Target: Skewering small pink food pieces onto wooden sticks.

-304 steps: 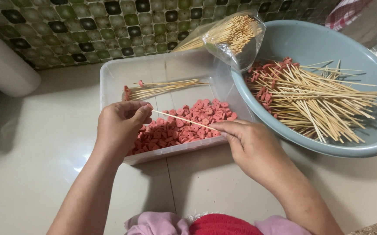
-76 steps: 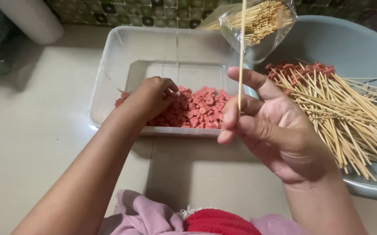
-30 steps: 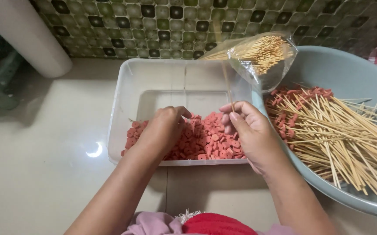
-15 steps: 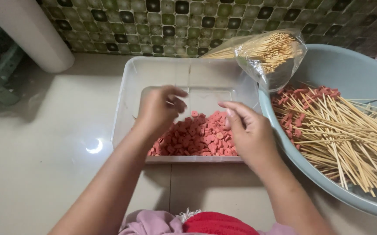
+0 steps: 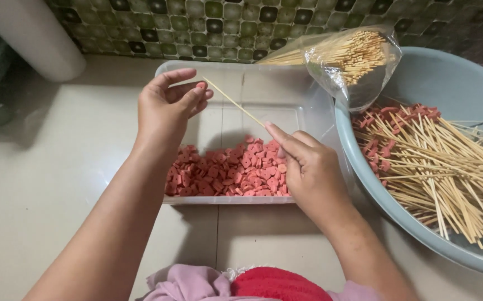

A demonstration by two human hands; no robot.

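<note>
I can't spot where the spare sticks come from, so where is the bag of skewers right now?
The clear bag of skewers sits at the upper right of the head view, propped between the clear tub and the grey basin, just in front of the tiled wall.

Green tiled wall (image 5: 224,22), white pipe (image 5: 35,39)

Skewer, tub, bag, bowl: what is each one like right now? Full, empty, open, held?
Bamboo skewer: bare, pinched at both ends, held over the tub.
Left hand: fingertips at the skewer's tip.
Right hand: pinching the skewer's lower end.
Clear plastic tub: open, partly filled.
Pink sausage pieces: loose, heaped at the near side.
Plastic bag of skewers: open, leaning on the bowl.
Grey bowl: holding loaded skewers.
</note>
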